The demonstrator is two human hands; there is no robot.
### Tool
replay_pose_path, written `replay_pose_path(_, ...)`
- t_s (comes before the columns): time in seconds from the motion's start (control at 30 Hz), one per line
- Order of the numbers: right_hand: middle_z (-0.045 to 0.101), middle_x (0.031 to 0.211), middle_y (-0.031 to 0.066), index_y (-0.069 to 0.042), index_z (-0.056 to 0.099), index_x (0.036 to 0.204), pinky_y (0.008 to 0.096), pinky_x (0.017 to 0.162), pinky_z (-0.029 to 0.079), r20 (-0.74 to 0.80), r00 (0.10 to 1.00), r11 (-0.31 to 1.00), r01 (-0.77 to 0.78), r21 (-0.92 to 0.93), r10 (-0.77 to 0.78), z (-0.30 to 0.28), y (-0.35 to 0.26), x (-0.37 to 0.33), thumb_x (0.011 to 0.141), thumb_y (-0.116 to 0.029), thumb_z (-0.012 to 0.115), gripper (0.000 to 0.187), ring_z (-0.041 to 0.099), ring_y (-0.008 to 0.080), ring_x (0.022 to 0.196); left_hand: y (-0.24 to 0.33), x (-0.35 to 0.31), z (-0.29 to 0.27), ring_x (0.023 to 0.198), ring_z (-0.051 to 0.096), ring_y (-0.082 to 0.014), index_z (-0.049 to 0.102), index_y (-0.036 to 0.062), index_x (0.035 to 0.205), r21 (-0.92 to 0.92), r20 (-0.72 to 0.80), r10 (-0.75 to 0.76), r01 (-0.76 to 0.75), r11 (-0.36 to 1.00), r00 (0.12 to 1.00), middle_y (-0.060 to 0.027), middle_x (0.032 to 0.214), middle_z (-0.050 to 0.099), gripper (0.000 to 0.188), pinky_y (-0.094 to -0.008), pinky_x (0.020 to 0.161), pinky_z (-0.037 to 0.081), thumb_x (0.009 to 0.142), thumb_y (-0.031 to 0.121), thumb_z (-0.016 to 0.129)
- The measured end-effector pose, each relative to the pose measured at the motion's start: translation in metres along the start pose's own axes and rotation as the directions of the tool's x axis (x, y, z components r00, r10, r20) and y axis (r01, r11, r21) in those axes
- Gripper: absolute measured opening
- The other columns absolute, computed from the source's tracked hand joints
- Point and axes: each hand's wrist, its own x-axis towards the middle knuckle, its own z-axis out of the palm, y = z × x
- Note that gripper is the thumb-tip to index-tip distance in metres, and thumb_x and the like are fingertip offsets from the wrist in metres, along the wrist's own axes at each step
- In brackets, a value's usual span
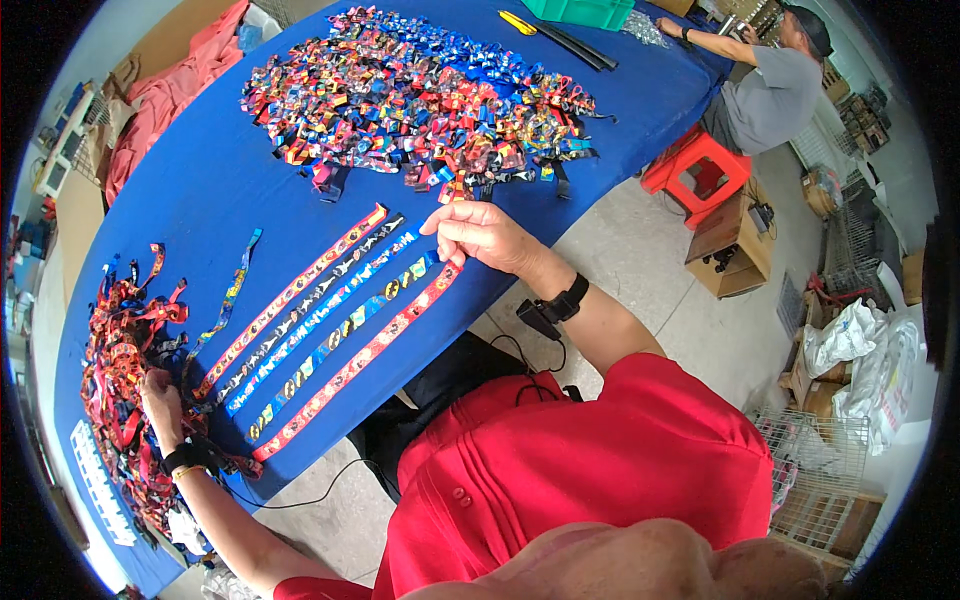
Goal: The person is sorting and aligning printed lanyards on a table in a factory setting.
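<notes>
At a table draped in blue cloth (210, 170), a person in a red collared shirt stretches the left arm out along the near edge, the left hand (160, 395) bent at the wrist and resting palm-down on the lower ends of printed ribbon straps; how far its fingers are closed cannot be told, as they are buried among the straps. A black band with a thin orange one circles that wrist. Just beyond the left hand lies a tangled heap of mostly red and black printed straps (120, 370), and below it a white printed sign (100, 480) shows on the cloth. Between the two hands, five flat straps are laid side by side and a sixth, thin blue strap (232, 290) lies a little apart from them on the left-hand side; the row of five (320, 330) runs from a red-and-yellow strap to a black-and-white one, two blue ones, and a red strap with dark figures nearest the person. The right hand (480, 235), fingers curled and pinched, holds down the upper end of that nearest red strap (360, 360), a black watch on its wrist. Beyond the right hand spreads a large loose pile of multicoloured short strap pieces (420, 100). Farther right, another person in a grey shirt (775, 85) works by a red plastic stool (700, 170).
</notes>
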Motion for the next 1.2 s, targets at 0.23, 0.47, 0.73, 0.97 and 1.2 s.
replay_pose_path(0.23, 0.063, 0.077, 0.0055, 0.004, 0.065, 0.113, 0.0260, 0.067, 0.049, -0.004, 1.000, 0.998, -0.010, -0.058, 0.010, 0.002, 0.003, 0.003, 0.103, -0.012, 0.052, 0.023, 0.058, 0.0119, 0.065, -0.015, -0.001, -0.010, 0.087, 0.068, -0.0406, 0.067, -0.0017, 0.098, 0.053, -0.088, -0.143, 0.148, 0.988, 0.986, -0.0228, 0.090, 0.071, 0.017, -0.0463, 0.079, 0.052, 0.082, 0.003, 0.063)
replay_pose_path(0.47, 0.058, 0.076, 0.0026, 0.003, 0.062, 0.116, 0.0235, 0.064, 0.044, -0.084, 0.996, 0.997, -0.038, -0.066, 0.033, 0.002, -0.005, -0.004, 0.103, -0.015, 0.053, 0.024, 0.053, 0.0099, 0.066, 0.044, -0.004, -0.018, 0.096, 0.067, -0.0437, 0.069, 0.0047, 0.105, 0.168, -0.166, -0.161, 0.189, 0.968, 0.973, -0.0238, 0.098, 0.071, 0.028, -0.0503, 0.084, 0.053, 0.080, 0.017, 0.066)
replay_pose_path(0.73, 0.058, 0.077, 0.0015, 0.003, 0.062, 0.118, 0.0283, 0.078, 0.050, -0.016, 1.000, 0.999, -0.002, 0.033, 0.003, -0.010, 0.008, 0.001, 0.102, -0.016, 0.056, 0.025, 0.052, 0.0091, 0.064, 0.074, -0.006, -0.021, 0.093, 0.069, -0.0382, 0.075, 0.0052, 0.095, 0.167, -0.223, -0.096, 0.135, 0.977, 0.970, -0.0227, 0.096, 0.071, 0.024, -0.0442, 0.087, 0.054, 0.077, 0.009, 0.059)
replay_pose_path(0.97, 0.057, 0.076, 0.0013, 0.003, 0.062, 0.117, 0.0294, 0.081, 0.050, -0.042, 0.999, 1.000, -0.012, 0.026, 0.013, -0.005, 0.006, -0.001, 0.103, -0.015, 0.055, 0.024, 0.051, 0.0095, 0.063, 0.132, 0.009, -0.002, 0.071, 0.070, -0.0200, 0.069, 0.0058, 0.118, -0.282, 0.306, 0.010, 0.081, 0.956, 0.952, -0.0154, 0.090, 0.072, 0.034, -0.0352, 0.071, 0.056, 0.086, 0.019, 0.070)
replay_pose_path(1.2, 0.057, 0.076, 0.0010, 0.003, 0.062, 0.117, 0.0289, 0.080, 0.049, -0.008, 1.000, 1.000, 0.004, 0.027, -0.004, -0.002, 0.007, 0.003, 0.103, -0.015, 0.055, 0.024, 0.051, 0.0092, 0.063, 0.120, 0.021, 0.046, 0.071, 0.071, -0.0228, 0.067, 0.0018, 0.117, -0.315, 0.124, 0.244, -0.196, 0.929, 0.962, -0.0168, 0.085, 0.071, 0.034, -0.0363, 0.071, 0.056, 0.088, 0.020, 0.069)
